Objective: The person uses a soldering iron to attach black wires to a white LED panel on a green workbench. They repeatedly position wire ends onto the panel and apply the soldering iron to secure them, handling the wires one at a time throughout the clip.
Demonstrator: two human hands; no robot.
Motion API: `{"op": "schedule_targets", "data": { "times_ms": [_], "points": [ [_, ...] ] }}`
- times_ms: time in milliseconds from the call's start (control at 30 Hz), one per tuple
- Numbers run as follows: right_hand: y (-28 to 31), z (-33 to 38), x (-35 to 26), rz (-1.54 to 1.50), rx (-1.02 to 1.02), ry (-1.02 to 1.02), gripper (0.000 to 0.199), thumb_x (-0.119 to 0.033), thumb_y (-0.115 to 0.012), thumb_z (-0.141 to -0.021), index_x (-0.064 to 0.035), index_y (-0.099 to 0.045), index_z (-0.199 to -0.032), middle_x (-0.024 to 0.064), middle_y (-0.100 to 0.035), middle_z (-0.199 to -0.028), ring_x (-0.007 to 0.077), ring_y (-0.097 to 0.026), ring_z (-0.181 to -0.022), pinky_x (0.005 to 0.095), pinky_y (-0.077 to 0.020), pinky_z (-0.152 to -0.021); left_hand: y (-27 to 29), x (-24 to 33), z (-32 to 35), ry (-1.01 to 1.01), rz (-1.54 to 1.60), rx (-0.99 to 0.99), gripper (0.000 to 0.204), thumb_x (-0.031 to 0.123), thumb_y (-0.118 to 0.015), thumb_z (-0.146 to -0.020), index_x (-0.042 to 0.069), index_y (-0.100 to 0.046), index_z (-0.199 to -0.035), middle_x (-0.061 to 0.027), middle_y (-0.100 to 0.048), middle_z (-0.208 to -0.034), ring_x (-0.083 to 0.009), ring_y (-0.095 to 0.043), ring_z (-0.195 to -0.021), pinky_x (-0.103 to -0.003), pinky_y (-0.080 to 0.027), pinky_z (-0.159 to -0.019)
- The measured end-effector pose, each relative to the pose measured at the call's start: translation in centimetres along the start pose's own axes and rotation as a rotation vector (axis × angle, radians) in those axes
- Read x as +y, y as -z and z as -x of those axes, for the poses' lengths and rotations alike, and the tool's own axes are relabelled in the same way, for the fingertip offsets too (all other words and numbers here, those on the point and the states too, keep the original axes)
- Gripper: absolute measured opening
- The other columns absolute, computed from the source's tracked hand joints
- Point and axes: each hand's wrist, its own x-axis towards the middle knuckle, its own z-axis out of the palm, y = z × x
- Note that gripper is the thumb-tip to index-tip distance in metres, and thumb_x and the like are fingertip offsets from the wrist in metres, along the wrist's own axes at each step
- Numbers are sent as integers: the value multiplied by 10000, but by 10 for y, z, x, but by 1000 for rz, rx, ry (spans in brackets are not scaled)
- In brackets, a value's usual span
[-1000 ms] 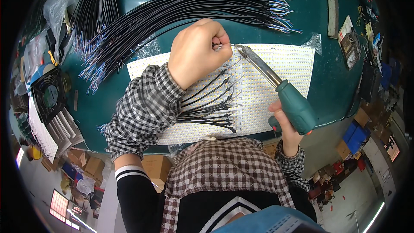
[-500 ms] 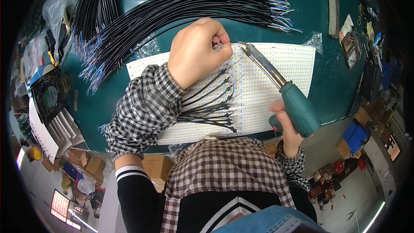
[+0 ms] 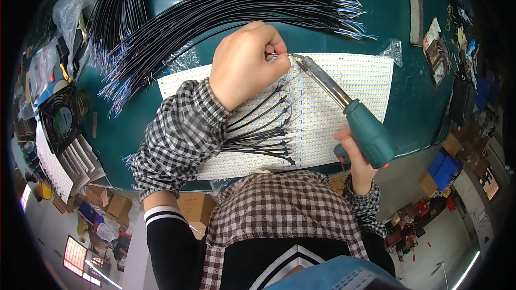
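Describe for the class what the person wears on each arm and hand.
Both hands are bare: no gloves, rings or watch show. The left hand comes out of a loose black-and-white checked sleeve, over a black cuff with white stripes. The right hand has a finer dark checked cuff.

The light is bright and even, coming from above. The round green table top [image 3: 161, 129] shines a little. The white panel of tiny lamps [image 3: 349, 96] looks very bright. Shadows are soft. Edges bend and go dark. The middle is sharp.
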Motion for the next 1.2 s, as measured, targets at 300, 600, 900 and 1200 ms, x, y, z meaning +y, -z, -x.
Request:
{"op": "schedule_targets", "data": {
  "times_ms": [300,600,900,1200],
  "points": [
    [-1,1,-2,-12,11,-17,163,28,-764,-821,25,-697,-969,85,-719,-896,143,-674,-797,283,-542,-703,-2,-1,1,5,-3,7,115,99,-726,-712,23,-660,-768,-60,-595,-725,-158,-570,-632,-287,-476,-596],
    [4,3,4,-17,22,25,153,27,-749,-827,25,-707,-975,78,-715,-905,125,-643,-756,270,-517,-656,-2,-1,1,-13,-17,13,118,108,-726,-714,26,-662,-769,-57,-595,-719,-159,-567,-631,-288,-475,-598],
    [5,4,-2,-24,47,21,135,34,-712,-845,34,-698,-979,87,-712,-893,142,-647,-756,289,-523,-674,3,6,15,-143,-113,89,185,96,-740,-780,18,-644,-918,-83,-610,-736,-239,-625,-683,-339,-512,-638],
    [9,-2,-3,-110,56,89,129,-18,-675,-877,64,-666,-976,129,-694,-840,204,-671,-765,340,-548,-702,9,29,52,69,55,-83,169,71,-722,-861,0,-637,-989,-95,-677,-818,-217,-674,-736,-288,-538,-682]
  ]
}}
